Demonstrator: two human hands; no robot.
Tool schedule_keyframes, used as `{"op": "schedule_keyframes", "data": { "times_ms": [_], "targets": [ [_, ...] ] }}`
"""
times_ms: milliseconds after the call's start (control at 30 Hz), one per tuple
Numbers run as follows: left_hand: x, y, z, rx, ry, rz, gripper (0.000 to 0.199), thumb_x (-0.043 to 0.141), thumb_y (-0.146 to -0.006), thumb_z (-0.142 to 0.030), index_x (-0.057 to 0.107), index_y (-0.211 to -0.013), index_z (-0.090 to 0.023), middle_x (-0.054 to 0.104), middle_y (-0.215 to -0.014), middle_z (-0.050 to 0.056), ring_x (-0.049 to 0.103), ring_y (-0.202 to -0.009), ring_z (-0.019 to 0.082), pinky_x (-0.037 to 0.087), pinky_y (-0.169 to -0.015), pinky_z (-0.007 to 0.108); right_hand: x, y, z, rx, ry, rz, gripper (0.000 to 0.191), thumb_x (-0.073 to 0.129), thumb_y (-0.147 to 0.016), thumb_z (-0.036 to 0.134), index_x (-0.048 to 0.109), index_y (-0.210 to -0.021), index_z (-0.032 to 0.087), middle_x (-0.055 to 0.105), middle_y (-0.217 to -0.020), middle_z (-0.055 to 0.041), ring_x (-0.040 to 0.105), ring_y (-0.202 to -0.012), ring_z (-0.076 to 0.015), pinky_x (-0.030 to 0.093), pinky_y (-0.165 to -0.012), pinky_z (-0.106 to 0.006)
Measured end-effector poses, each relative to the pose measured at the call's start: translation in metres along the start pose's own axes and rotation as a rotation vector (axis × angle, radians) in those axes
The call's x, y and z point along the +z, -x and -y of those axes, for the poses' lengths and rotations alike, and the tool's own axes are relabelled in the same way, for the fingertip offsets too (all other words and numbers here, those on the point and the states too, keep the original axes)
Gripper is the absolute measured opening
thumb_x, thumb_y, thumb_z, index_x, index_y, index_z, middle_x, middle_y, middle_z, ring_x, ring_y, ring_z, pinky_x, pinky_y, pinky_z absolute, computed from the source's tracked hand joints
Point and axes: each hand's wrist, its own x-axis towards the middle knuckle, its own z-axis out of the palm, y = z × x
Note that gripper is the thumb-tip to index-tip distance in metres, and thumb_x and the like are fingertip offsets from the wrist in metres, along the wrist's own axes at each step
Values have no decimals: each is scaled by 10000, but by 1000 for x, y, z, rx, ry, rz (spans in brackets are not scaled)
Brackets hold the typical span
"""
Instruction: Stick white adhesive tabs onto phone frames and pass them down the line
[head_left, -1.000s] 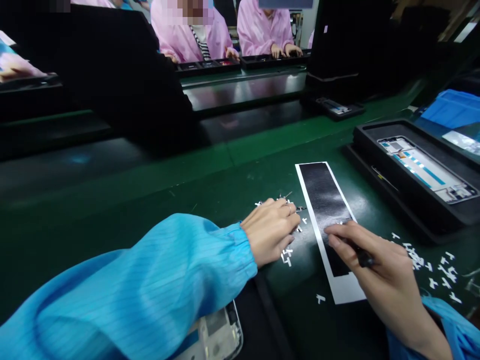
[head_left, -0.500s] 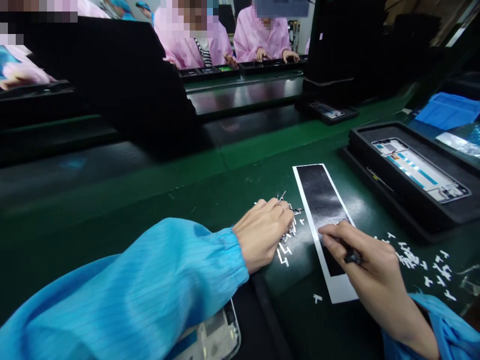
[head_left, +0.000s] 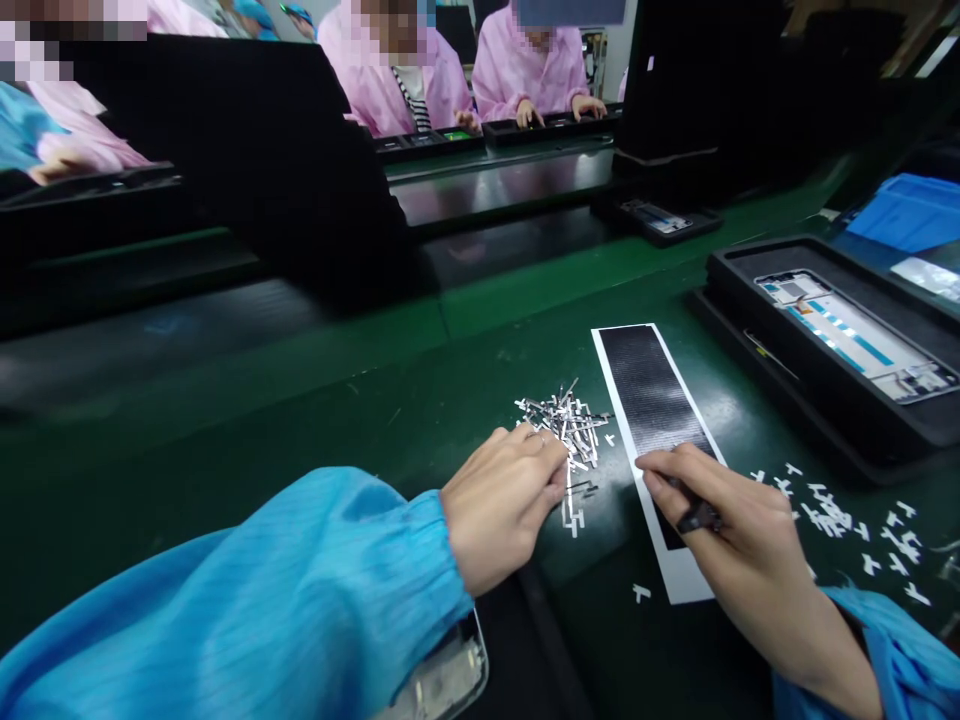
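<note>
My left hand (head_left: 510,500) is closed, its fingers curled at the near edge of a pile of small metal strips (head_left: 566,420). Its fingertips are hidden, so I cannot make out what they hold, if anything. White and dark strips lie just right of the fingers. My right hand (head_left: 731,530) is pinched round a small dark tool (head_left: 699,516), mostly covered by the fingers. That hand rests over the lower part of a white-bordered sheet (head_left: 652,390) with a dark, finely lined surface. Several small white pieces (head_left: 829,510) lie to its right.
A phone frame (head_left: 855,335) sits in a black foam tray (head_left: 757,260) at right. Another phone frame (head_left: 450,675) is partly under my left sleeve. A blue bin (head_left: 904,215) stands far right, and dark panels (head_left: 262,170) rise ahead. People in pink work across the bench.
My left hand has drawn back toward me and left, uncovering the pile of strips. My right hand stays over the sheet, with the dark tool still in it.
</note>
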Motion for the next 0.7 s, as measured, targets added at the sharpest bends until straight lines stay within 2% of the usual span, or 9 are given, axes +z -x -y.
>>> {"op": "schedule_keyframes", "data": {
  "times_ms": [167,267,333,433,533,600,700],
  "targets": [
    [-6,0,-8,-5,209,19,171,405,-863,-170,412,-697,-208,491,-624,-53,448,-570,113,338,-545,227,3,-2,3,30,-139,130,172,450,-915,80,550,-978,205,550,-787,30,533,-685,-89,395,-603,-187],
    [-5,-2,-14,-8,304,7,168,407,-857,-178,425,-692,-198,465,-606,-56,417,-552,103,318,-540,220,5,-1,1,81,-248,226,156,453,-912,87,548,-873,205,528,-765,32,504,-667,-96,368,-594,-213],
    [-5,-3,-19,-30,443,-49,163,434,-836,-177,463,-675,-184,484,-624,-49,430,-586,99,328,-572,215,5,-1,-1,94,-299,248,168,462,-901,87,541,-804,199,510,-728,36,481,-640,-96,355,-579,-218],
    [-5,-4,-26,-142,812,-188,75,571,-733,-206,542,-680,-162,524,-642,-39,475,-620,97,370,-603,205,3,-2,-1,107,-332,212,177,473,-908,128,534,-756,196,507,-689,41,462,-612,-92,350,-556,-211],
    [-3,-6,-31,-284,1160,-268,177,689,-608,-242,628,-732,-131,580,-650,-16,521,-625,110,413,-601,210,0,-3,3,175,-383,115,180,510,-915,216,564,-743,205,511,-671,47,450,-583,-84,340,-529,-201],
    [0,-8,-34,-321,1255,-298,169,705,-590,-244,674,-703,-123,622,-658,10,544,-642,124,429,-616,221,-1,-2,4,234,-443,60,189,541,-902,265,590,-727,213,506,-648,50,429,-557,-79,322,-502,-198],
    [5,-10,-39,-274,1286,-377,80,695,-610,-211,712,-641,-139,643,-662,18,552,-658,128,427,-625,223,-1,0,3,263,-499,48,226,556,-888,304,600,-689,207,501,-622,46,403,-530,-75,295,-466,-196]
  ]
}}
